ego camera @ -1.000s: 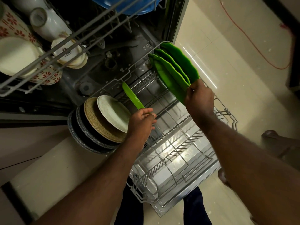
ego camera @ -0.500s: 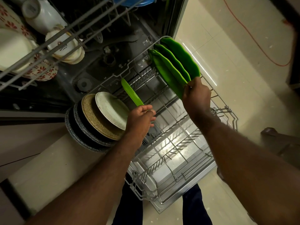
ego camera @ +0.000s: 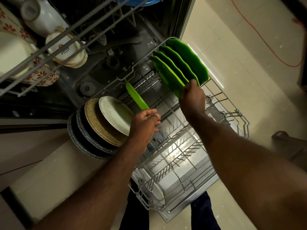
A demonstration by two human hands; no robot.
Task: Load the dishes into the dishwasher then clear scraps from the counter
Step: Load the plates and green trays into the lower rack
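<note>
- Grips a single green plate (ego camera: pixel 137 97) by its near rim with the left hand (ego camera: pixel 144 125), fingers curled round it; holds it edge-on and tilted above the left side of the lower rack (ego camera: pixel 182 165).
- Clamps the right hand (ego camera: pixel 192 100), fingers together, on the near rim of a row of green plates (ego camera: pixel 187 63) standing upright in the rack's far right corner.
- Along the rack's left edge, just beside the left hand: round plates (ego camera: pixel 103 128) on edge, grey, tan and pale.
- In the upper rack (ego camera: pixel 69 35), far left: white mugs (ego camera: pixel 44 19).
</note>
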